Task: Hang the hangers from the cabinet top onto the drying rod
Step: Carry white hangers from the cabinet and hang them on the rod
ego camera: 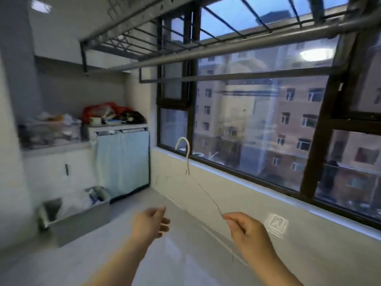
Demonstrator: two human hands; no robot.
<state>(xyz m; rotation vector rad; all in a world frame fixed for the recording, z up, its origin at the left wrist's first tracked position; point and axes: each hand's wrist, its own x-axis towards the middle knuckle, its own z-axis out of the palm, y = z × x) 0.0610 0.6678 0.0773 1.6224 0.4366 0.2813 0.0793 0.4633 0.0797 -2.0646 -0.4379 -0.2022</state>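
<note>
The hanger [187, 159] loses its left shoulder and bottom wire to blur at centre frame. Clutter [51, 129] on the cabinet top [61, 144], middle left, is smeared. The drying rod [247, 44] runs off the right edge.

A grey bin [82, 219] stands near a blue cloth [123, 159].

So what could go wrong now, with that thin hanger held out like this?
The right hand pinches the hanger only at one end of its wire, so it may swing or slip. The drying rod sits high above its hook; a reach could miss it.
</note>
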